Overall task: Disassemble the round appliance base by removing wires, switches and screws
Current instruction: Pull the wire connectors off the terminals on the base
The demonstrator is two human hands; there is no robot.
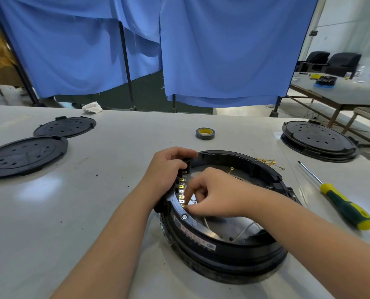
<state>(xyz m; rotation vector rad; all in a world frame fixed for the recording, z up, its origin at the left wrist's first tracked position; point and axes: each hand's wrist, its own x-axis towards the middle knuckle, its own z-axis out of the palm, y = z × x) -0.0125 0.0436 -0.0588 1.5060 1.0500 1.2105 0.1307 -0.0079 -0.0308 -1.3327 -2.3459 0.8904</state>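
While left hand (pixel 169 169) grips base (pixel 233 253) rim, right hand (pixel 212 193) inside

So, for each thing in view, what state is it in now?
round base: cover off, inside exposed
left hand: gripping the base's rim
right hand: fingers pinched at the terminal strip
rim screw: still in
screwdriver: lying on table, unused
tape roll: lying flat
loose black covers: flat on table

round appliance base (pixel 222 253) | label (pixel 198 236) (red, white print) | text unreadable; too blurred
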